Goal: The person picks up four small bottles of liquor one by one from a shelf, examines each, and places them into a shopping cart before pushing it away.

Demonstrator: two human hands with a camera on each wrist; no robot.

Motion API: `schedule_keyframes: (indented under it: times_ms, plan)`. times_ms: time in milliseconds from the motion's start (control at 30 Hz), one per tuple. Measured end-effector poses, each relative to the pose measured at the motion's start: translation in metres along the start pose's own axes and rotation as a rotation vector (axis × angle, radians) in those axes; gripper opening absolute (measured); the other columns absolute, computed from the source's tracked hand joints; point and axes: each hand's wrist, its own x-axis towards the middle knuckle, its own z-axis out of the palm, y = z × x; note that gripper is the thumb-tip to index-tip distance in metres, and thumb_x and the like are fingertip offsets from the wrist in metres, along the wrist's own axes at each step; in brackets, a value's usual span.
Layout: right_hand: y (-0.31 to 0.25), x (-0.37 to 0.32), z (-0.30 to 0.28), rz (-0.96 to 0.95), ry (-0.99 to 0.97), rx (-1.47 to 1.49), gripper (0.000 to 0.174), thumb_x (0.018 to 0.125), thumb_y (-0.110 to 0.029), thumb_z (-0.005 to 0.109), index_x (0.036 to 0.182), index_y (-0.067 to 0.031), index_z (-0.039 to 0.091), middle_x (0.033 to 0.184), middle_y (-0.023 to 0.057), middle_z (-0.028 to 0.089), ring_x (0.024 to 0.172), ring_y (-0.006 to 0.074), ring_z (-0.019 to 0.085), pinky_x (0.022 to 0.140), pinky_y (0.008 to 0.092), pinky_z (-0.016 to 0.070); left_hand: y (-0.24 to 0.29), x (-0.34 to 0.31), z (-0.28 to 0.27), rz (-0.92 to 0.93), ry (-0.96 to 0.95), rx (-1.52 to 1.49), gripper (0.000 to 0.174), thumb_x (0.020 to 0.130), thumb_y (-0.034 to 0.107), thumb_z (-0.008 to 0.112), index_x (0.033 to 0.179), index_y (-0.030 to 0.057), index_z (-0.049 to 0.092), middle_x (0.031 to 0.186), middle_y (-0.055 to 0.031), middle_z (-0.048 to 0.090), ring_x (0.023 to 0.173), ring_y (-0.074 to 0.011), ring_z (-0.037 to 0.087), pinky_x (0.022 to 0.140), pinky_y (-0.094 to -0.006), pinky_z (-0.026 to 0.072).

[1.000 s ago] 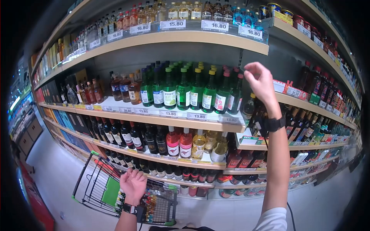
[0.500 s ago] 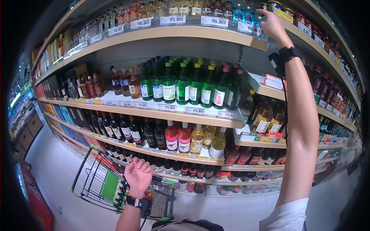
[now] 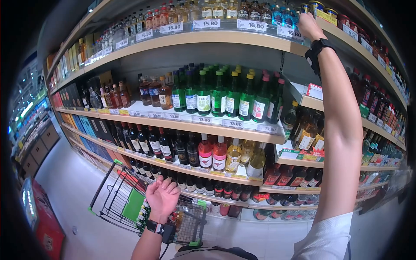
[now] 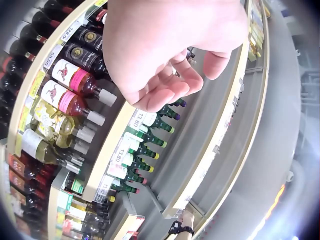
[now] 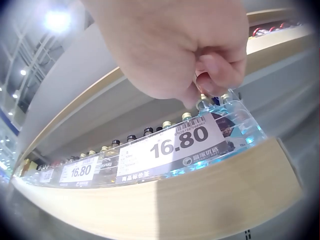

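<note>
Two hands [image 3: 163, 198]; one cart [image 3: 134, 205]

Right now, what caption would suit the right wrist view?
Right hand, fingers curled, over small blue bottles behind a 16.80 price tag.

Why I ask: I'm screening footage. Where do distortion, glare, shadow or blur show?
Head view: shelves bend strongly, corners go black. Left wrist view: a bright streak glares at lower right. Right wrist view: a ceiling light is blown out, shadow darkens part of the shelf edge, and the farthest price tag looks soft.
</note>
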Motion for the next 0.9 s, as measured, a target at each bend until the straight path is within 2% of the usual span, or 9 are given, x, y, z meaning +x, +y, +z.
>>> schedule_keyframes:
  times_ms: [167, 267, 367, 467, 567, 700, 833, 867, 900]
  plan:
    - [0.017, 0.013, 0.015, 0.052, -0.015, 0.157, 0.032, 0.091, -0.012, 0.061, 0.121, -0.0019, 0.058, 0.115, 0.0228, 0.066, 0.110, 0.0393, 0.062, 0.092, 0.0447, 0.0488, 0.001, -0.002, 0.000, -0.025, 0.000, -0.014, 0.012, 0.088, 0.021, 0.055, 0.091, 0.0094, 0.055, 0.074, -0.0013, 0.044, 0.068, -0.0141, 0.040, 0.068, -0.0299, 0.0364]
    - [0.026, 0.019, 0.027, -0.067, 0.052, 0.307, 0.031, 0.089, -0.010, 0.064, 0.118, -0.0019, 0.059, 0.113, 0.0221, 0.067, 0.109, 0.0371, 0.063, 0.091, 0.0424, 0.0496, 0.001, 0.000, -0.003, -0.033, -0.006, -0.013, 0.012, 0.089, 0.021, 0.055, 0.092, 0.0094, 0.056, 0.074, -0.0012, 0.044, 0.068, -0.0139, 0.040, 0.068, -0.0299, 0.0363]
    - [0.002, 0.002, 0.003, -0.034, 0.067, 0.274, 0.031, 0.089, -0.012, 0.069, 0.117, -0.0022, 0.062, 0.106, 0.0164, 0.071, 0.101, 0.0278, 0.068, 0.086, 0.0357, 0.0515, 0.000, -0.001, 0.001, -0.028, -0.037, 0.009, 0.012, 0.091, 0.019, 0.055, 0.095, 0.0087, 0.058, 0.073, 0.0003, 0.046, 0.068, -0.0128, 0.040, 0.068, -0.0283, 0.0355]
    - [-0.004, -0.005, -0.005, -0.111, 0.323, 0.435, 0.019, 0.084, 0.000, 0.067, 0.102, -0.0030, 0.062, 0.090, 0.0083, 0.066, 0.088, 0.0167, 0.065, 0.077, 0.0308, 0.0528, -0.001, 0.001, 0.001, -0.025, -0.047, 0.008, 0.012, 0.091, 0.019, 0.054, 0.095, 0.0089, 0.058, 0.073, 0.0004, 0.046, 0.068, -0.0128, 0.040, 0.068, -0.0284, 0.0354]
    - [-0.014, -0.008, -0.029, -0.012, 0.297, 0.743, 0.021, 0.082, 0.001, 0.066, 0.102, -0.0035, 0.063, 0.091, 0.0085, 0.066, 0.089, 0.0183, 0.065, 0.078, 0.0316, 0.0523, -0.001, 0.003, 0.002, -0.021, -0.042, -0.002, 0.011, 0.091, 0.020, 0.054, 0.094, 0.0089, 0.058, 0.073, 0.0006, 0.045, 0.068, -0.0127, 0.040, 0.067, -0.0284, 0.0353]
    - [-0.031, -0.038, -0.060, -0.178, 0.487, 0.762, 0.020, 0.084, 0.000, 0.066, 0.104, -0.0027, 0.062, 0.092, 0.0086, 0.065, 0.089, 0.0165, 0.064, 0.079, 0.0296, 0.0521, -0.002, 0.013, 0.006, -0.046, -0.052, -0.006, 0.010, 0.091, 0.019, 0.054, 0.092, 0.0092, 0.056, 0.072, 0.0011, 0.043, 0.068, -0.0125, 0.039, 0.067, -0.0284, 0.0346]
    - [-0.050, -0.088, -0.066, -0.079, 0.324, 1.029, 0.015, 0.089, -0.008, 0.068, 0.101, -0.0006, 0.065, 0.091, 0.0055, 0.068, 0.084, 0.0146, 0.063, 0.077, 0.0291, 0.0519, -0.009, 0.025, 0.016, -0.070, -0.086, 0.012, 0.010, 0.091, 0.019, 0.054, 0.093, 0.0094, 0.054, 0.073, 0.0005, 0.043, 0.067, -0.0128, 0.039, 0.066, -0.0289, 0.0341]
    - [-0.034, -0.092, -0.055, -0.139, 0.263, 0.811, 0.031, 0.090, -0.017, 0.072, 0.115, -0.0021, 0.065, 0.100, 0.0095, 0.072, 0.094, 0.0159, 0.068, 0.082, 0.0283, 0.0513, -0.012, 0.028, 0.018, -0.085, -0.088, 0.003, 0.009, 0.090, 0.018, 0.055, 0.092, 0.0094, 0.053, 0.074, -0.0003, 0.043, 0.068, -0.0134, 0.039, 0.067, -0.0294, 0.0346]
    - [-0.040, -0.110, -0.054, -0.105, 0.222, 0.903, 0.031, 0.089, -0.016, 0.071, 0.115, -0.0008, 0.065, 0.101, 0.0109, 0.072, 0.096, 0.0180, 0.068, 0.083, 0.0306, 0.0528, -0.015, 0.032, 0.019, -0.101, -0.090, -0.005, 0.009, 0.089, 0.018, 0.055, 0.090, 0.0094, 0.052, 0.076, -0.0011, 0.043, 0.068, -0.0141, 0.039, 0.067, -0.0299, 0.0351]
